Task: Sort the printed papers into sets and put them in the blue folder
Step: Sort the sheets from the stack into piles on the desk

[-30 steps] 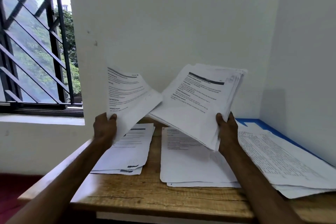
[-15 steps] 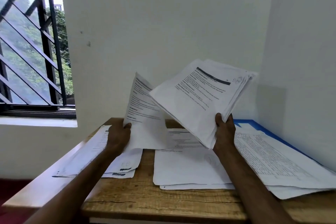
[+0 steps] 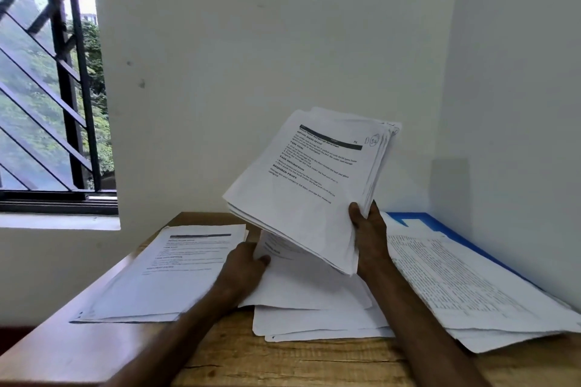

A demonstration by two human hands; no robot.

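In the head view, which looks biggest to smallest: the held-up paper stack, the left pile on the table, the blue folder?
1-2. Thick stack of printed white papers in the right hand and flat left pile of printed sheets: alike; the stack is nearer, so unranked.
3. Flat blue folder: only its edge shows.

**A bare office corner given over to paperwork**

You are in what looks like a small office or study. A wooden counter (image 3: 314,364) stands pushed into the corner of two plain white walls (image 3: 251,56), with no decoration on them. Printed papers (image 3: 176,273) lie across it in separate piles of typed pages with bold headings. A blue folder (image 3: 424,220) lies against the right wall under one pile. On your left, a window (image 3: 66,104) with dark metal bars looks out on green trees (image 3: 94,78).
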